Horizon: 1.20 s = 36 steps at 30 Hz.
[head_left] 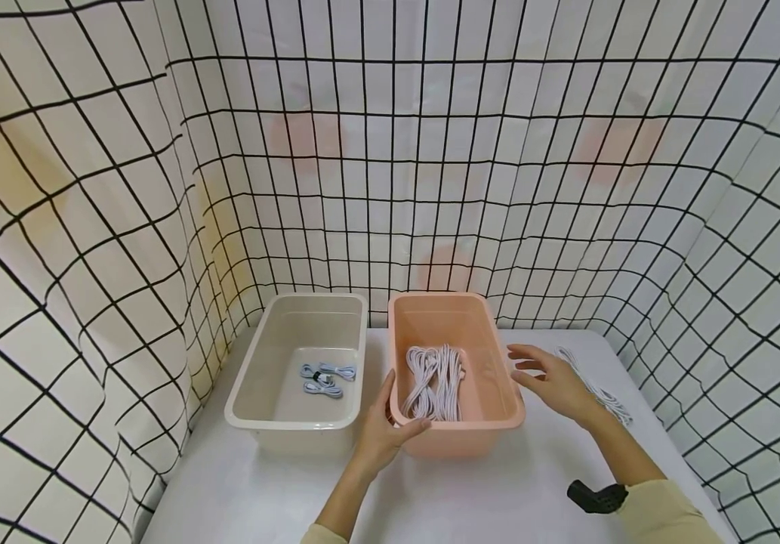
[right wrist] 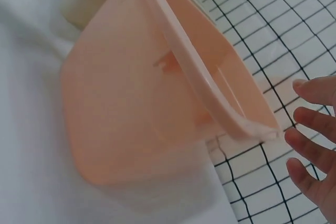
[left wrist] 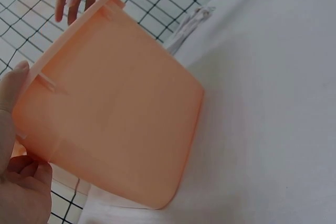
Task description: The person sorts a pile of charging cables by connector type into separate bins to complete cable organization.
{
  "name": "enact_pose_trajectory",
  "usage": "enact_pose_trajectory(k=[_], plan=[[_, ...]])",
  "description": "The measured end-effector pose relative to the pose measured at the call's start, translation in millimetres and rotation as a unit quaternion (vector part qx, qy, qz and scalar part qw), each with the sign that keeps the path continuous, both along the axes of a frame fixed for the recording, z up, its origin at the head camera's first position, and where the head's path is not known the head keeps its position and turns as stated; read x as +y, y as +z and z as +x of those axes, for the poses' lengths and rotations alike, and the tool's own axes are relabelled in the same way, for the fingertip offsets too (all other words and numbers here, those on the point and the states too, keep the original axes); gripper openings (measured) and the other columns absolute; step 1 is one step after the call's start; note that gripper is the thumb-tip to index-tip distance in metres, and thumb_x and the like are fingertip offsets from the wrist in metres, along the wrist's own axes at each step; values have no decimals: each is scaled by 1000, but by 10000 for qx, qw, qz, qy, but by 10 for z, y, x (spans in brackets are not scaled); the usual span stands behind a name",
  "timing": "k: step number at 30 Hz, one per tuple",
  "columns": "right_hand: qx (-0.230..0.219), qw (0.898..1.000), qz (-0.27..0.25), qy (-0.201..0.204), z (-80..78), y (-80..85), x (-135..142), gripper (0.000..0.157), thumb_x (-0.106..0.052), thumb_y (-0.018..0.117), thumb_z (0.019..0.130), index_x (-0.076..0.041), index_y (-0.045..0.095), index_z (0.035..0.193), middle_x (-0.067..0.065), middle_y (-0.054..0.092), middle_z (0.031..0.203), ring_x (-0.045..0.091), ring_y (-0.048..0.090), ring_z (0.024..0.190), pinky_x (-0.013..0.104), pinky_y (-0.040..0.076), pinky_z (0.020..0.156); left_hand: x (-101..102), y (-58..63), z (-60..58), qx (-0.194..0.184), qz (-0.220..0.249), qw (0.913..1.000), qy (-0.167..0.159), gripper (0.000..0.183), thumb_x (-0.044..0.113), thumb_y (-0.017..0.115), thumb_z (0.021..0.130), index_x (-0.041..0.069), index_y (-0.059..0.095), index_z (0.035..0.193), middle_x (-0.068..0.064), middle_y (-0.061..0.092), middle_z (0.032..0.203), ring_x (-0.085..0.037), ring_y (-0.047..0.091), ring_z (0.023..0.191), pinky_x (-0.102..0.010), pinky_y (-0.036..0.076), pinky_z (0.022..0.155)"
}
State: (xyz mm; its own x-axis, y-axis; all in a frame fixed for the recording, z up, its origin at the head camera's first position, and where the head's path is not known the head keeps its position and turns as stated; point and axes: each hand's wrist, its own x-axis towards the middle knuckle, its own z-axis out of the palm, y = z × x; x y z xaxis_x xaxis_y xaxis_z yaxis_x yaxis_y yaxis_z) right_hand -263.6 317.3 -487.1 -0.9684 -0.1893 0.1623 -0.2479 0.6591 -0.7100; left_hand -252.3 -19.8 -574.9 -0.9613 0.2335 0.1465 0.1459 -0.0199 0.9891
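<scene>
My left hand [head_left: 379, 438] grips the front left corner of a peach plastic bin [head_left: 457, 425]. In the left wrist view its thumb [left wrist: 14, 82] lies against the rim and the other fingers curl at the bin's side. Several bundles of white cable [head_left: 436, 385] lie inside this bin. To the right of the bin my right hand [head_left: 556, 381] hovers with nothing in it. Its fingers [right wrist: 312, 148] are spread a little and stand just off the rim in the right wrist view.
Left of the peach bin stands a cream bin [head_left: 288, 425] with small coiled cables [head_left: 323, 381] in it. A long white cable bundle [head_left: 596, 389] lies on the white table [head_left: 485, 499], beyond my right hand. Black netting [head_left: 430, 159] over white cloth surrounds the back and sides.
</scene>
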Motion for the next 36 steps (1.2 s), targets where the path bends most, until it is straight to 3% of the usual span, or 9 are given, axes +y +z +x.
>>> enact_pose_trajectory(k=[6, 13, 16, 19, 23, 29, 36], plan=[[-128, 9990, -23, -421, 41, -106, 249, 57, -32, 67, 103, -6, 49, 151, 20, 58, 142, 42, 57, 125, 59, 53, 95, -8, -16, 16, 32, -7, 10000, 7, 109, 17, 91, 81, 16, 22, 166, -17, 30, 165, -32, 44, 140, -51, 39, 112], [52, 9975, -55, -696, 114, -209, 499, 59, -33, 67, 103, -3, 50, 150, 22, 60, 139, 43, 58, 123, 59, 55, 92, -17, -1, 28, 17, -9, 10000, 27, 108, 16, 90, 82, 16, 22, 166, -17, 31, 164, -31, 45, 140, -47, 41, 111], [104, 9957, -8, -916, 149, -270, 607, 56, -30, 66, 104, -2, 51, 149, 23, 60, 138, 44, 57, 123, 41, 58, 89, -21, 6, 28, -13, 0, 10000, 10, 108, 16, 90, 83, 16, 21, 166, -16, 31, 164, -31, 45, 140, -45, 42, 111], [155, 9924, -8, -1219, 178, -356, 733, 53, -27, 65, 105, 0, 51, 148, 24, 60, 138, 44, 57, 122, 17, 51, 81, -18, 14, 20, 19, 3, 10000, 8, 108, 16, 89, 83, 15, 20, 166, -17, 30, 165, -32, 44, 141, -48, 40, 112], [71, 9872, -90, -1592, 215, -503, 900, 54, -30, 63, 106, 1, 50, 148, 26, 59, 138, 45, 55, 123, 7, 44, 74, -15, 28, 7, 54, -3, 10000, 13, 108, 16, 89, 83, 14, 20, 166, -20, 28, 165, -32, 43, 142, -52, 37, 113], [-174, 9804, -83, -1962, 271, -698, 1081, 57, -33, 61, 106, 3, 48, 148, 28, 58, 138, 43, 56, 122, 8, 45, 71, -15, 25, -17, -61, -8, 10000, -6, 109, 15, 90, 83, 17, 21, 167, -14, 31, 165, -29, 45, 140, -43, 42, 112], [-473, 9699, 134, -2386, 313, -986, 1336, 60, -38, 58, 106, 5, 49, 147, 32, 51, 142, 50, 50, 126, 42, 47, 83, 9, -4, -5, -70, 5, 10000, 0, 107, 11, 89, 83, 17, 21, 167, -15, 31, 165, -30, 45, 140, -48, 40, 112]])
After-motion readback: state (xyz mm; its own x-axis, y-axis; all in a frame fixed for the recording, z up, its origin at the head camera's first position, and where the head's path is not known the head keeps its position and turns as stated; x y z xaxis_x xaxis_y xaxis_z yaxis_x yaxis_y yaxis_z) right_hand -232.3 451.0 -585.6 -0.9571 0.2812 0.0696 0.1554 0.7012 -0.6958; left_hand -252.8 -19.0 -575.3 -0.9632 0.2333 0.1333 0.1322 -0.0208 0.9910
